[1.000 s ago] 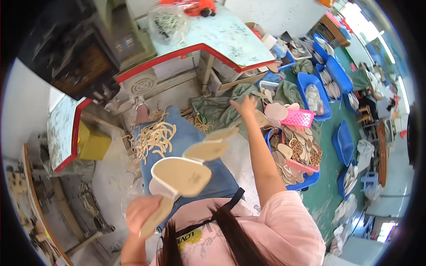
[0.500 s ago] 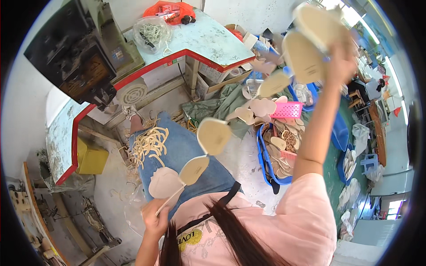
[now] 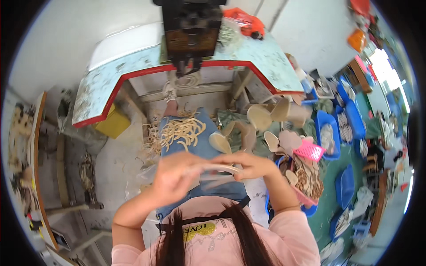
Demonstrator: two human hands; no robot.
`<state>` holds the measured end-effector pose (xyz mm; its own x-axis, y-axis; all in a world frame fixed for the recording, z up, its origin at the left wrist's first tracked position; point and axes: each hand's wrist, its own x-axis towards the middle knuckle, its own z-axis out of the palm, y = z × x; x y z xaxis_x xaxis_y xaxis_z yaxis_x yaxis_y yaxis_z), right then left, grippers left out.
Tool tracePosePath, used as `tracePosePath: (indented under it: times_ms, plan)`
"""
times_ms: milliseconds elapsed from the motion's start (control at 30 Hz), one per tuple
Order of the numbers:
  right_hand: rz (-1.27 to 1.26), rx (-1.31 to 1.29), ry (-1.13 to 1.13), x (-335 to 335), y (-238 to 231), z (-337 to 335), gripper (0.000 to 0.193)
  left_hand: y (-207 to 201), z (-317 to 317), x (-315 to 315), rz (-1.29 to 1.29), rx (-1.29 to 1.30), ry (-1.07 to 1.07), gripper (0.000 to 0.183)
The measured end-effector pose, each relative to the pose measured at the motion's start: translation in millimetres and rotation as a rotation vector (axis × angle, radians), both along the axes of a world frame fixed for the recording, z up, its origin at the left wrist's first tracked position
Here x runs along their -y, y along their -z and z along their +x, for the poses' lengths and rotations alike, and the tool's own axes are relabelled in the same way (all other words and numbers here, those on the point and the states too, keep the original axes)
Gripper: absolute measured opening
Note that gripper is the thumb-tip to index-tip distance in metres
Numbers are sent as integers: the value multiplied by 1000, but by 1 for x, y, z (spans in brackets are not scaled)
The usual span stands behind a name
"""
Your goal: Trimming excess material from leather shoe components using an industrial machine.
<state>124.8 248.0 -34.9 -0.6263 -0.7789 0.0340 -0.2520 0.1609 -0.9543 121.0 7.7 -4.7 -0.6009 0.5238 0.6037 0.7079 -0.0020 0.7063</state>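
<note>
Both my hands are close together above my lap, with thin beige insoles (image 3: 221, 168) between them, seen nearly edge-on. My left hand (image 3: 175, 176), smeared by motion, is closed on their left end. The fingers of my right hand (image 3: 249, 165) press round the right end. Beyond my right hand a string of joined beige pieces (image 3: 259, 117) swings in the air, partly blurred. Curled beige trimming strips (image 3: 182, 132) lie heaped on my blue-jeaned leg.
A black machine (image 3: 191, 33) stands at the pale, red-edged table (image 3: 277, 64) ahead. On my right, a basket of insoles (image 3: 310, 175) sits beside a pink basket (image 3: 309, 150) and several blue bins (image 3: 328, 135). A yellow box (image 3: 114, 123) is under the table at left.
My right hand has come down from high on the right to meet my left hand, which has risen. The insole string has swung away in front. My view has turned left.
</note>
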Motion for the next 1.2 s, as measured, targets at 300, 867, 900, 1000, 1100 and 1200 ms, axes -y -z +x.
tracePosePath:
  times_ms: [300, 867, 900, 1000, 1100, 1200]
  plan:
    - [-85, 196, 546, 5, 32, -11, 21, 4, -67, -6, 113, 637, -309, 18]
    - [-267, 179, 836, -10, 7, -67, 20, 6, -99, -20, 398, 905, -215, 24]
    - [-226, 170, 804, -8, 12, -68, 18, 5, -101, -15, 400, 907, -215, 24]
    - [-107, 83, 751, -1, 29, -72, 15, -1, -111, 4, 221, 876, -208, 24]
    - [-95, 125, 651, 7, 31, -73, 12, -12, -113, 17, 128, 924, -150, 22]
    - [-99, 63, 700, 2, 28, -81, 11, -3, -107, 19, 161, 906, -177, 21]
